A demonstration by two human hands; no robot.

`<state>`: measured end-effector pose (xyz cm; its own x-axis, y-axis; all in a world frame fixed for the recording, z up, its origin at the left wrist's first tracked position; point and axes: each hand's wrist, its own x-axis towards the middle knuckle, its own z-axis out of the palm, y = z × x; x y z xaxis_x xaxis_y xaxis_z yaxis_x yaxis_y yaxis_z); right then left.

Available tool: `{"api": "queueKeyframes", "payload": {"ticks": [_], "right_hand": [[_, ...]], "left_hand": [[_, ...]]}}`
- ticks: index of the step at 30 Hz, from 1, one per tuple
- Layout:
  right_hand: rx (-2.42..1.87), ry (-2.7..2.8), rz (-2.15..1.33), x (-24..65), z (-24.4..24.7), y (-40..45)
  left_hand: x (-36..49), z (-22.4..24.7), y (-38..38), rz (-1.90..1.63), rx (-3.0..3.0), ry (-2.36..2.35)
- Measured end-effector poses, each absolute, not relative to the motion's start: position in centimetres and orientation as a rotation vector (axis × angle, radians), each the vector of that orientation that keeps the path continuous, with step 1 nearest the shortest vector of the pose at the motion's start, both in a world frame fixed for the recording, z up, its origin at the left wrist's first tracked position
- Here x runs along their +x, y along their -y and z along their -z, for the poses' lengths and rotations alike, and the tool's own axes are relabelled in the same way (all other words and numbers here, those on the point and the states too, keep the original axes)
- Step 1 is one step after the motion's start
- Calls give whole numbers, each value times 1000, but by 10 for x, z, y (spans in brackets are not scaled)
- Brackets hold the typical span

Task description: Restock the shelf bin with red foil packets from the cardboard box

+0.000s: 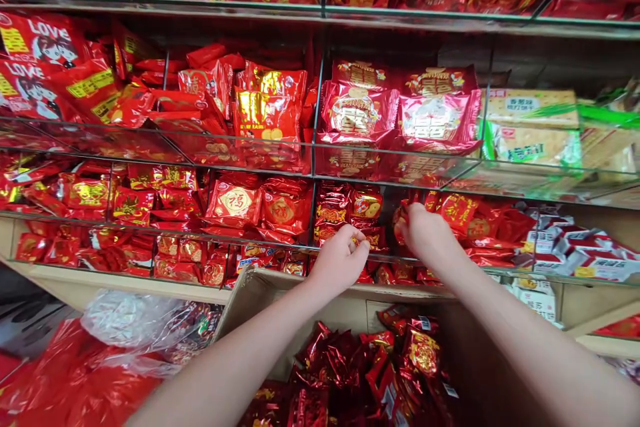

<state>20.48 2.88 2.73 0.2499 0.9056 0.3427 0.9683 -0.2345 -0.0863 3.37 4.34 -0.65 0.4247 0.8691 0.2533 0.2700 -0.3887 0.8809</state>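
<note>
My left hand (343, 255) is closed, its fingers curled at the front edge of a shelf bin with small red snack packets (367, 205). A sliver of red and gold shows by its fingertips, too small to name. To its right, my right hand (427, 232) reaches into the same shelf row, fingers closed on a shiny red snack packet (401, 217) that the hand partly hides. Below both hands stands an open cardboard box (265, 287) holding many loose dark red packets (340, 353).
Clear-fronted shelves (240, 140) with red packets rise ahead. Green-and-cream cracker packs (533, 140) lie at the right, above white-and-red packs (575, 247). Dividers separate the bins. Red plastic bags (65, 380) and a clear plastic bag (125, 317) lie at the lower left.
</note>
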Motion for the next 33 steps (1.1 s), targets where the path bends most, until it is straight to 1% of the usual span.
{"api": "queueKeyframes", "payload": {"ticks": [5, 14, 22, 28, 33], "right_hand": [[-2343, 1612, 71, 192, -18, -83], [-2415, 1269, -177, 208, 9, -141], [-2108, 1169, -335, 215, 40, -144], [-1950, 1037, -457, 213, 45, -144], [-1792, 1059, -546, 209, 46, -143]], "left_hand": [[32, 8, -41, -935, 1911, -934], [31, 11, -43, -914, 1947, -934], [32, 7, -41, -808, 2054, -948], [32, 6, -42, -846, 2129, -954], [31, 8, -42, -827, 2096, -1005]]}}
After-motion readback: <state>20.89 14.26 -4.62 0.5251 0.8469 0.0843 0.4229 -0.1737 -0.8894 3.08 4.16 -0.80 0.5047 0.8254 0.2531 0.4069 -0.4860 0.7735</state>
